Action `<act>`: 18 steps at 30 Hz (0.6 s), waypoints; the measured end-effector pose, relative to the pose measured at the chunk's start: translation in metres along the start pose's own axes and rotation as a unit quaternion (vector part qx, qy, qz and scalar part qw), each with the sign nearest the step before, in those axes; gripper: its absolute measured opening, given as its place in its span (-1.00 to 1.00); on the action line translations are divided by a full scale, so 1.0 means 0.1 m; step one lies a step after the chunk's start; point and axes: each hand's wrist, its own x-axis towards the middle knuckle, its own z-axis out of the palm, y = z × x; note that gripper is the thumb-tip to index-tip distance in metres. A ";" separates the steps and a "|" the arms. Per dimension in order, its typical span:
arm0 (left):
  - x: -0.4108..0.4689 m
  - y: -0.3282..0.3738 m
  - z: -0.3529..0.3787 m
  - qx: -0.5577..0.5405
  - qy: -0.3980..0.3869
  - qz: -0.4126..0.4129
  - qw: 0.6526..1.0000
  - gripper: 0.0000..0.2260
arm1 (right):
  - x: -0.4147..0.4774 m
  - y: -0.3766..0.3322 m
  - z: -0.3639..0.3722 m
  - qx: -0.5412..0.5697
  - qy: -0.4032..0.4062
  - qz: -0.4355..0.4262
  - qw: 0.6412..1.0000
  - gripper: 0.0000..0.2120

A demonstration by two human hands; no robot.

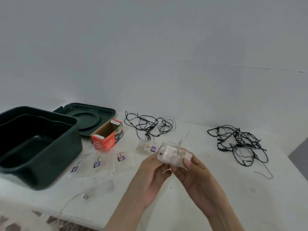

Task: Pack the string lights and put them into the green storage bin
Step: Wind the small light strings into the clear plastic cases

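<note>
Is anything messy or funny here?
The left tangle and right tangle of black string lights lie loose on the table, not packed. The red box lies on its side, flaps open. The left hand and right hand hold a clear bundle.

One green storage bin [63,157] and one green lid [93,117] are on the tabletop [258,205], along with one red cardboard box [106,135]. Two tangles of black string lights lie loose: the middle tangle [148,127] and the right tangle [240,144]. Four clear labelled packets lie flat: first packet [75,169], second packet [97,164], third packet [120,156], fourth packet [146,147]. One clear wrapped bundle [170,154] is held up.
</note>
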 end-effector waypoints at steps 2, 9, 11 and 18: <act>-0.06 -0.07 -0.01 0.060 0.081 0.077 0.992 -0.87 | -0.03 0.05 0.06 0.010 0.021 -0.002 1.000 -0.42; -0.28 -0.05 -0.09 0.252 0.078 0.183 0.947 -0.80 | -0.06 0.14 0.22 -0.013 0.092 -0.035 0.995 -0.73; -0.29 -0.06 -0.10 0.270 0.133 0.193 0.934 -0.81 | -0.05 0.18 0.24 -0.052 0.091 -0.032 0.994 -0.74; -0.37 0.07 -0.20 0.273 0.152 0.184 0.932 -0.94 | 0.06 0.15 0.27 -0.208 0.019 -0.037 0.977 -0.41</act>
